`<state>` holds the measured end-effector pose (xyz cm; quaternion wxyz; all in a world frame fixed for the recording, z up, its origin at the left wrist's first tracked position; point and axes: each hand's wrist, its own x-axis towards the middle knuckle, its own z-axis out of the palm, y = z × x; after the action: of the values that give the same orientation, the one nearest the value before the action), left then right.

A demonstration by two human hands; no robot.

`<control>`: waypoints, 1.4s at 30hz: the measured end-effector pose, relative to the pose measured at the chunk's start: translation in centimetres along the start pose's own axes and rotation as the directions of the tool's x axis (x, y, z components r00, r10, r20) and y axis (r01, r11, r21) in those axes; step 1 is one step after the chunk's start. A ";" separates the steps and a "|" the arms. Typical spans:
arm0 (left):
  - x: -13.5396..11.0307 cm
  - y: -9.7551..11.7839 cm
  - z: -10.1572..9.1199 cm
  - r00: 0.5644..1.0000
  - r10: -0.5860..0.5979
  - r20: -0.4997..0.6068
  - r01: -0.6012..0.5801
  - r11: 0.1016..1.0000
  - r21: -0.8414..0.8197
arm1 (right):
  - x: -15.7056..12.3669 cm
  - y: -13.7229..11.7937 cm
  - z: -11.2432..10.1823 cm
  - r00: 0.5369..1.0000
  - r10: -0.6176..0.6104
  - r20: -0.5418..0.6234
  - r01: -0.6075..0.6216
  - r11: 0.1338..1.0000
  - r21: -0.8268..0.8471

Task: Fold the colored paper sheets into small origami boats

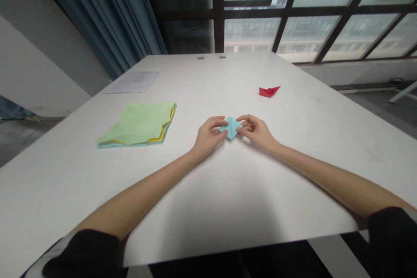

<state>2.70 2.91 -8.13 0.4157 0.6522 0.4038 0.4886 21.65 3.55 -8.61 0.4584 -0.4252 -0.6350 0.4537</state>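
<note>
At the broad white bench [319, 126], right of a squarish green, yellow and blue paper stack [143, 122], my left fingers [217, 121] and right fingers [250, 118] pinch opposite sides of a light-blue folded-paper diamond [231, 128], creased down its middle.

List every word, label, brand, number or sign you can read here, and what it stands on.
No text can be read.
White sheet, far left: printed marks, too small and blurred to read.
Folded blue paper, red folded paper, green-topped paper stack: no writing visible.
</note>
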 end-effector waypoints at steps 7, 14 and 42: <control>0.5 -0.4 0.1 0.994 -0.105 0.027 0.108 0.980 -0.168 | 0.2 0.5 -0.1 1.000 0.013 0.024 -0.012 1.000 -0.023; 0.4 -0.4 0.3 0.995 -0.101 -0.001 0.100 0.983 -0.153 | -0.2 -0.3 0.2 0.998 -0.021 0.066 0.032 0.983 -0.183; -0.2 0.0 0.0 0.999 0.013 0.039 -0.018 0.993 0.115 | -0.2 -1.6 0.3 0.987 -0.160 -0.001 0.152 0.942 -0.300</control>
<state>2.68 2.69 -8.20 0.3813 0.6875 0.4181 0.4551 21.21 2.93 -7.20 0.4315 -0.4438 -0.7221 0.3091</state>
